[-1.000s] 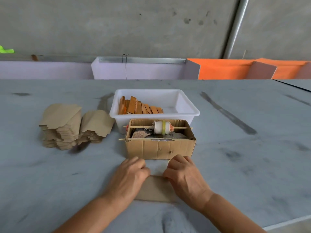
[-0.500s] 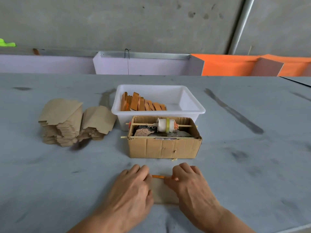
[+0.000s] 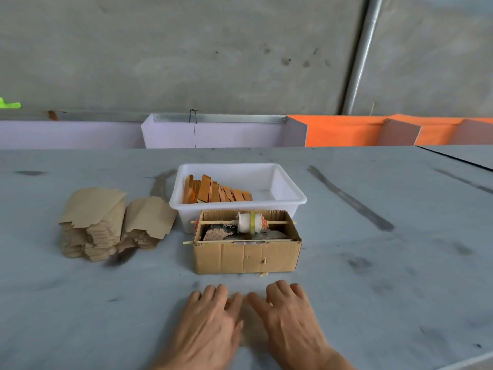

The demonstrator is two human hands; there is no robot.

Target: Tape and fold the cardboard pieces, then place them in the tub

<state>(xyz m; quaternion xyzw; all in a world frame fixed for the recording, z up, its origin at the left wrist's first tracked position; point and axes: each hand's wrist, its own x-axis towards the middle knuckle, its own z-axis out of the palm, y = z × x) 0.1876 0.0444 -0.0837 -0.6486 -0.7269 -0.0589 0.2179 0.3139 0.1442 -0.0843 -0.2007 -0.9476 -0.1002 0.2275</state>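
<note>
Under flat, outstretched fingers, left hand [image 3: 210, 324] and right hand [image 3: 292, 321] pressing a cardboard piece [image 3: 252, 332], gripping nothing, cardboard box [image 3: 246, 256] just beyond the fingertips, tub [image 3: 288, 198] behind it

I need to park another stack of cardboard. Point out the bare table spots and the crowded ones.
Bare table lies right of the cardboard box and white tub, and also behind the tub toward the wall. Left of the flat cardboard stacks is free too. Crowded: the stacks, tub and box sit close together, and both hands press a piece in front.

Soft, even daylight, fairly bright; faint shadows only beneath objects on the desk [image 3: 373, 263]. Slight motion blur, wide-angle bending at frame edges.
</note>
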